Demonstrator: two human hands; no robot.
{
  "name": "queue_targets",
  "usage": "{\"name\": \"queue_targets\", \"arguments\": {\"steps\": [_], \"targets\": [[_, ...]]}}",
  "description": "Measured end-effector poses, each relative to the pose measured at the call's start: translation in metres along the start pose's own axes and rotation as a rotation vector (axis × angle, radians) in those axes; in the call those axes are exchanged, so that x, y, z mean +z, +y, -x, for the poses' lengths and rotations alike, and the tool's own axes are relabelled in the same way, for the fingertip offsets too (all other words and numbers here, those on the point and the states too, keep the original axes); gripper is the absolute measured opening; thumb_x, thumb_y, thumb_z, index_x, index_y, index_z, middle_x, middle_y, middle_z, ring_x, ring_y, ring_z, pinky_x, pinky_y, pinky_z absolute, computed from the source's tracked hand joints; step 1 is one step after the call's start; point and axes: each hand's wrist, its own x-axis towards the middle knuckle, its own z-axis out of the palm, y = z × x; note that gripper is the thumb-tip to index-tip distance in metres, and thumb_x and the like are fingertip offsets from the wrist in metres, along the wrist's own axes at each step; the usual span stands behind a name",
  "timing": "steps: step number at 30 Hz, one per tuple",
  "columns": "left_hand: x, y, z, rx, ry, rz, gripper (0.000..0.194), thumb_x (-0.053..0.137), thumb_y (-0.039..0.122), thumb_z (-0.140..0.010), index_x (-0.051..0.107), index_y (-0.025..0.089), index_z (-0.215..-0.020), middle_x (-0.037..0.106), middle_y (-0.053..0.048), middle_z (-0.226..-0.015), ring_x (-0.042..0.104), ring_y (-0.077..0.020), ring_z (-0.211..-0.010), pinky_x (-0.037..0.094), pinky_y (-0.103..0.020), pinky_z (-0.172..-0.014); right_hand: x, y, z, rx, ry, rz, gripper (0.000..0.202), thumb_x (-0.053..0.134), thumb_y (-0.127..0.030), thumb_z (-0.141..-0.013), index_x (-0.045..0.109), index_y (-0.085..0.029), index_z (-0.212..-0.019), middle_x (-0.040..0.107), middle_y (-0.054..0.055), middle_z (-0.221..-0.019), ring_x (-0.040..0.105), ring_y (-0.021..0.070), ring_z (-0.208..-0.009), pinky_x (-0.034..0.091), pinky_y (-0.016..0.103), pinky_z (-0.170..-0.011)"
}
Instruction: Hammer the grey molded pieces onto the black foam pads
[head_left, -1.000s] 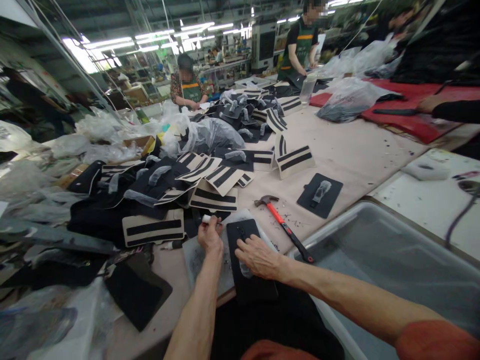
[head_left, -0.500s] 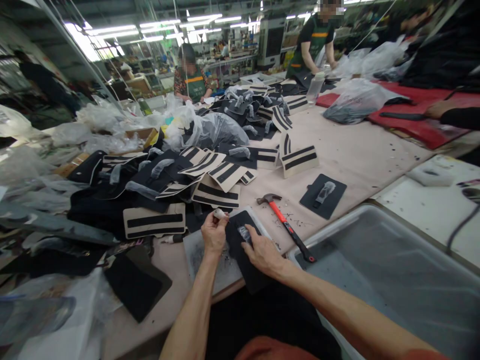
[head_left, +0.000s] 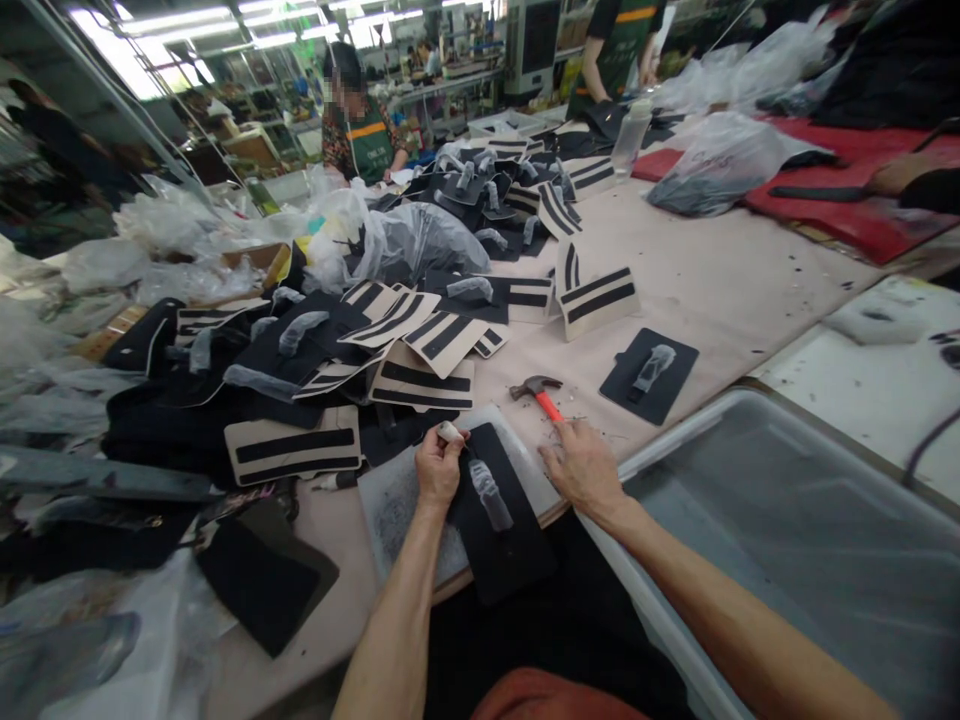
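My left hand pinches a small white-topped tool, its lower end close to the upper edge of a black panel. A plastic-wrapped strap is fixed on that panel. Panel and hand rest over a pale, worn board, and the panel's near end overhangs the table edge. My right hand is closed over the handle of a claw hammer, hiding most of the handle; the head and part of the orange shaft show.
A second black panel with a wrapped strap lies to the right. Grey plastic bin stands at right front. Striped beige panels and black pieces pile up at left, with plastic bags behind. Other people are across the table; another person's hand is far right.
My right hand has left the wrapped strap and moved right onto the hammer handle. The left hand keeps the white-topped tool near the panel. The view has shifted slightly downward.
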Motion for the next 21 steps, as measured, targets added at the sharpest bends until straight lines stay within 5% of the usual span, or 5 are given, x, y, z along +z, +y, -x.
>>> {"name": "queue_targets", "arguments": {"steps": [5, 10, 15, 18, 21], "targets": [[0.002, 0.004, -0.001, 0.002, -0.02, -0.049, 0.026, 0.068, 0.035, -0.081, 0.064, 0.016, -0.098, 0.075, -0.008, -0.092, 0.072, -0.0199, -0.088, 0.056, -0.032, -0.085, 0.01, 0.042, -0.021, 0.088, -0.185, 0.09, 0.027, 0.054, -0.035, -0.092, 0.055, -0.014, -0.108, 0.058, 0.014, -0.106, 0.057, 0.025, -0.093, 0.039, 0.033, -0.077], [0.002, 0.006, -0.002, 0.041, -0.065, -0.178, 0.019, 0.064, 0.03, -0.083, 0.065, 0.018, -0.097, 0.076, -0.007, -0.091, 0.071, -0.0196, -0.087, 0.054, -0.031, -0.083, 0.004, 0.042, -0.036, 0.318, -0.373, -0.538, 0.01, 0.057, -0.02, -0.082, 0.05, -0.018, -0.089, 0.057, 0.007, -0.088, 0.053, 0.0174, -0.079, 0.039, 0.027, -0.069], [0.001, 0.006, 0.004, 0.166, -0.102, -0.365, 0.018, 0.061, 0.022, -0.082, 0.066, 0.021, -0.1, 0.076, -0.004, -0.093, 0.071, -0.0203, -0.089, 0.054, -0.031, -0.082, -0.024, 0.015, -0.038, 0.402, -0.609, -0.89, 0.01, 0.047, -0.027, -0.085, 0.042, -0.021, -0.079, 0.045, -0.005, -0.063, 0.039, 0.009, -0.048, 0.035, 0.022, -0.049], [0.001, 0.001, 0.01, 0.244, -0.115, -0.431, 0.019, 0.061, 0.023, -0.084, 0.069, 0.022, -0.102, 0.076, -0.005, -0.096, 0.071, -0.0212, -0.088, 0.054, -0.033, -0.084, -0.046, -0.003, -0.021, 0.293, -0.468, -0.93, 0.024, 0.035, -0.044, -0.094, 0.04, -0.023, -0.082, 0.043, -0.006, -0.061, 0.036, 0.0092, -0.044, 0.032, 0.022, -0.046], [0.001, -0.002, 0.012, 0.257, -0.121, -0.432, 0.021, 0.061, 0.025, -0.085, 0.069, 0.023, -0.105, 0.076, -0.005, -0.094, 0.071, -0.0215, -0.084, 0.054, -0.034, -0.082, -0.065, -0.012, -0.002, -0.042, -0.157, -0.641, 0.033, 0.033, -0.049, -0.097, 0.045, -0.022, -0.082, 0.05, -0.002, -0.062, 0.044, 0.0119, -0.051, 0.03, 0.025, -0.051]]}}
